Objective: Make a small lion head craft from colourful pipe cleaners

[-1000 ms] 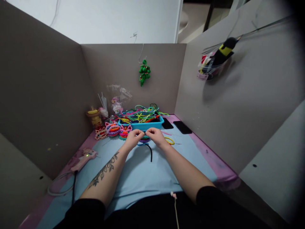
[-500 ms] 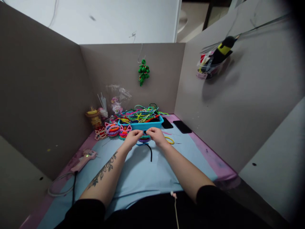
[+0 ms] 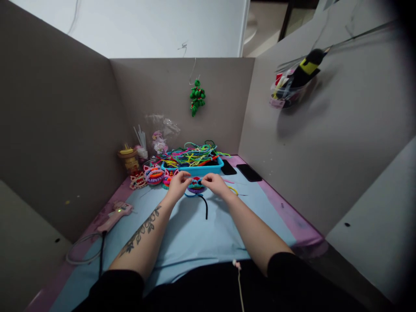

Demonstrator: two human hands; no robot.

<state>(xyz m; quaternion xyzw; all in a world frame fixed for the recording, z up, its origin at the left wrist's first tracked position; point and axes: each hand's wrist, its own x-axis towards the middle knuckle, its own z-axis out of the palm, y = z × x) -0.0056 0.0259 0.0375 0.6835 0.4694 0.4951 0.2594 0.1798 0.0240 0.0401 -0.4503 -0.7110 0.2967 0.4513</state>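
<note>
Between my hands is a small round pipe-cleaner craft, teal and red above with a purple lower rim. My left hand curls at its left edge, fingertips closed against it. On the other side, the thumb and fingers of my right hand pinch a small dark part at the craft's upper right. Below it lie a blue pipe cleaner and a curved black pipe cleaner on the table cover. Fine details at the fingertips are too small to make out.
A blue tray heaped with colourful pipe cleaners stands behind. Several finished crafts sit left, near a pink glue gun with a cord. Two dark phones and a yellow-handled tool lie right. Grey partitions enclose the table.
My hands have moved slightly apart, uncovering the craft's teal and red front between them. The black and blue pipe cleaners lie as before.
</note>
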